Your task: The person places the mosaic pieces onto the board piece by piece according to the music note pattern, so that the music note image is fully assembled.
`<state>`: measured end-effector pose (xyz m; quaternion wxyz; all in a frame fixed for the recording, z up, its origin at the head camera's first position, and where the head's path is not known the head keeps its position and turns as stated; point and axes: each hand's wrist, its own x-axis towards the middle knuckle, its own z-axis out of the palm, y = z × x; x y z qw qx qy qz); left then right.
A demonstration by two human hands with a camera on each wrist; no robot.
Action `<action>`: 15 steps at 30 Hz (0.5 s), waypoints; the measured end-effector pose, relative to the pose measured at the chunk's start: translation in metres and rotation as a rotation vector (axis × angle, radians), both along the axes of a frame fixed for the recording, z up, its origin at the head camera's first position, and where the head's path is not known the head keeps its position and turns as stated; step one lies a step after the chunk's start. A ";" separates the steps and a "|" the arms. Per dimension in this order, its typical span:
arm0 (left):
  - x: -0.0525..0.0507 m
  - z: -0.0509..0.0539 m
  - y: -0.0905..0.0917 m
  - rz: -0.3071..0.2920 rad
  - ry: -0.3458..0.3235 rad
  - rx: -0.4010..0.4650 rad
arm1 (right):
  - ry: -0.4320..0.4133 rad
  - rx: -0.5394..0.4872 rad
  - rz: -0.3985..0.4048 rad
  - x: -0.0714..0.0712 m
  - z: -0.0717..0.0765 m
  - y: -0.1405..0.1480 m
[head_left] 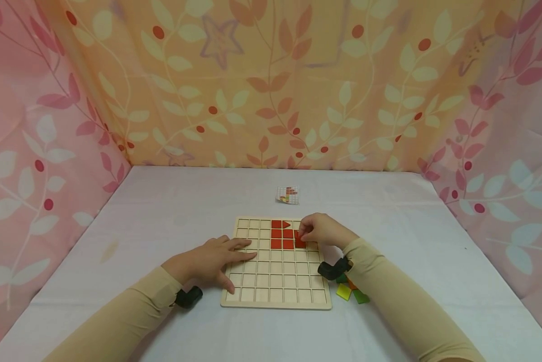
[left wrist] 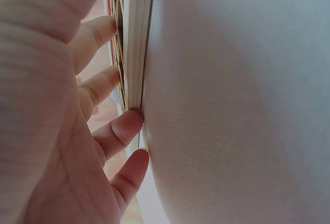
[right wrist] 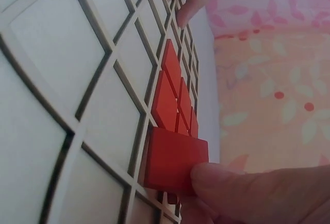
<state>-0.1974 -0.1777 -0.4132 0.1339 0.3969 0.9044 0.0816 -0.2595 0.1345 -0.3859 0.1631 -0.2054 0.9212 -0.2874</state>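
Observation:
A wooden grid board [head_left: 275,304] lies flat on the table. In its upper middle cells sit several red square tiles [head_left: 276,244] and a small pointed red tile [head_left: 286,224]. My right hand [head_left: 323,230] pinches another red square tile [right wrist: 172,159] between thumb and fingers. That tile is tilted over a cell just right of the placed ones, its lower edge at the grid bars. With fingers spread, my left hand [head_left: 212,259] rests on the board's left side. The left wrist view shows its fingers against the board's side edge [left wrist: 136,43].
Beyond the board lies a small printed card [head_left: 288,195] with a coloured grid pattern. Loose tiles, including a yellow tile [head_left: 344,291] and a green tile [head_left: 360,297], lie right of the board, partly under my right forearm. Floral curtains [head_left: 271,100] stand behind and on both sides.

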 end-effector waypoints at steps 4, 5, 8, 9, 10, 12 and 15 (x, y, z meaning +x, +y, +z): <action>-0.001 0.000 0.000 -0.009 0.004 0.012 | -0.009 0.000 0.012 0.000 -0.001 0.000; -0.001 0.000 0.000 -0.010 0.003 0.014 | -0.011 0.000 0.015 0.000 -0.001 0.000; -0.001 0.000 0.000 -0.008 -0.006 0.019 | -0.012 -0.006 0.021 -0.001 -0.004 0.001; -0.001 0.000 0.000 -0.007 -0.009 0.019 | -0.016 -0.009 0.014 -0.002 -0.005 0.002; -0.001 0.000 0.000 -0.006 -0.012 0.021 | -0.018 -0.010 0.008 -0.002 -0.006 0.002; -0.001 -0.001 0.000 -0.003 -0.017 0.017 | -0.023 -0.009 -0.003 -0.003 -0.008 0.002; -0.001 -0.001 0.000 -0.003 -0.014 0.012 | -0.030 -0.009 -0.022 -0.003 -0.010 0.002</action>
